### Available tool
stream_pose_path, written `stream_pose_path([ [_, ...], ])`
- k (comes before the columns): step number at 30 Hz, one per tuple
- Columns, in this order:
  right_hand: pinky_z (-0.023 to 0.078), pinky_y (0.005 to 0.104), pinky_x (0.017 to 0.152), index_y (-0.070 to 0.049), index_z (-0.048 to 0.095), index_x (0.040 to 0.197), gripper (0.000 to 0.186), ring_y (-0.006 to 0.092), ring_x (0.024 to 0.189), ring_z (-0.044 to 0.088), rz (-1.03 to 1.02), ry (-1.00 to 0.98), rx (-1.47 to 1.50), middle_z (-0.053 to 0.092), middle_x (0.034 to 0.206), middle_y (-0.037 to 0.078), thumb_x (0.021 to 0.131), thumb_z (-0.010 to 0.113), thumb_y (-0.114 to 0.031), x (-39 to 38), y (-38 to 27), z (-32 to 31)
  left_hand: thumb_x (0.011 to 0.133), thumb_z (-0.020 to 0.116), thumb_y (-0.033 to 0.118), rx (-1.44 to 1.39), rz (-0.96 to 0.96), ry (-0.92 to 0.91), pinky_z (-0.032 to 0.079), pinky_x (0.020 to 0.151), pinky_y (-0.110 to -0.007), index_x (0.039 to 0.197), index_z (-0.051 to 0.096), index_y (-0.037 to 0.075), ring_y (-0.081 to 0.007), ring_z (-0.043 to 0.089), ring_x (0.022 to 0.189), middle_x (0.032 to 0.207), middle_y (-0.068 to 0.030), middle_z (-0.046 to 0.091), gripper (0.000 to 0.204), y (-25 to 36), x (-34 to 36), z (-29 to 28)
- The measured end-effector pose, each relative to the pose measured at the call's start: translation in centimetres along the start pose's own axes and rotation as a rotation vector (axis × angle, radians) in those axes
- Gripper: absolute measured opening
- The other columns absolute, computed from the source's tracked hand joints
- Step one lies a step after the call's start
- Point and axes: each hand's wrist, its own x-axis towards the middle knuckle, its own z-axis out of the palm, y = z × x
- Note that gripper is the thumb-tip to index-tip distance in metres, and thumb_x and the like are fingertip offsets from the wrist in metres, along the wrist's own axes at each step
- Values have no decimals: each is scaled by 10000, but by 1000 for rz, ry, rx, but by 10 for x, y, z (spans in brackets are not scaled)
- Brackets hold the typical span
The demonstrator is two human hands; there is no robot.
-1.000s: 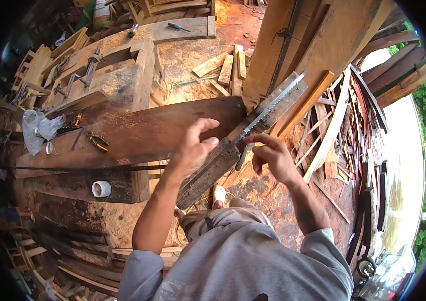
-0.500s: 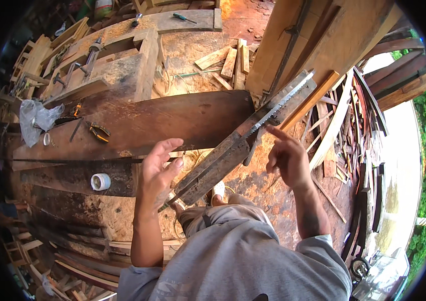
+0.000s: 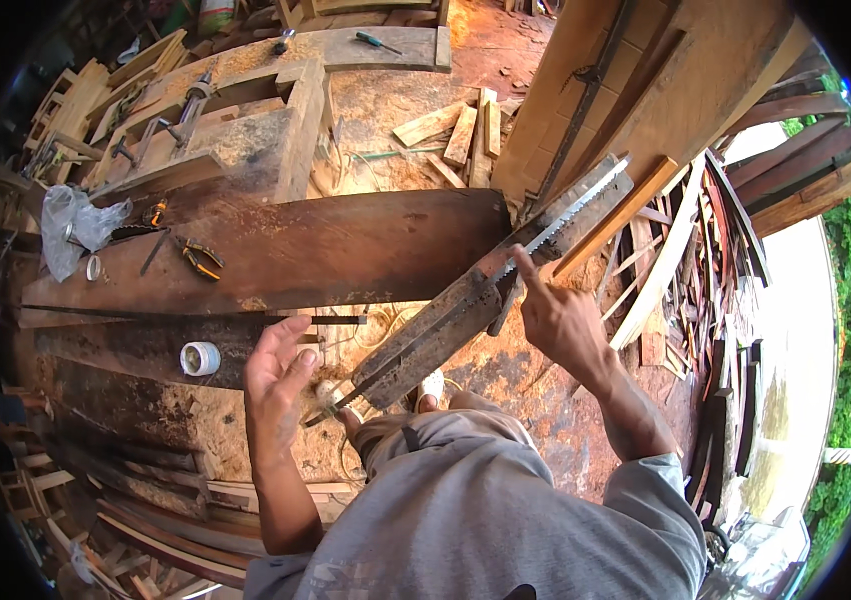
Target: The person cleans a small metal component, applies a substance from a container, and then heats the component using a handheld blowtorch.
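A long toothed saw blade (image 3: 577, 208) lies along a slanting wooden holder (image 3: 423, 338), its teeth showing bright at the upper end. My right hand (image 3: 567, 325) has its index finger stretched to the blade, the tip at or touching the teeth; its other fingers curl loosely around nothing. On the other side, my left hand (image 3: 277, 385) is raised with thumb and fingers apart, holding nothing, near the holder's lower end. Beyond both hands is a wide dark plank (image 3: 365, 240). Pliers with black and yellow handles (image 3: 200, 258) lie on it.
A white jar (image 3: 200, 358) stands left of my left hand. A clear plastic bag (image 3: 80, 230) sits on the plank's left end. Large boards (image 3: 685, 90) lean at upper right, above a heap of thin offcuts (image 3: 690, 270). A screwdriver (image 3: 377, 42) lies on the far bench.
My right index finger has moved left and slightly up along the blade. My left hand has shifted left and down, away from the holder.
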Motion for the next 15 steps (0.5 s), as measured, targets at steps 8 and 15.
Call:
stream_pose_path([
  [8, 473, 354, 460, -68, 490, 1466, 562, 192, 452, 555, 178, -177, 486, 612, 571, 67, 904, 504, -68, -19, 9, -16, 901, 646, 69, -19, 33, 85, 379, 1076, -347, 1291, 540, -45, -219, 520, 1240, 1299, -144, 577, 420, -15, -14, -4],
  [15, 498, 293, 568, -128, 212, 1604, 640, 181, 522, 564, 296, -201, 1352, 607, 646, 101, 1012, 363, -318, -1, 3, 26, 889, 630, -5, -61, 3, 70, 345, 1123, -344, 1267, 559, -45, -224, 514, 1269, 1294, -120, 591, 386, -19, -17, 2],
])
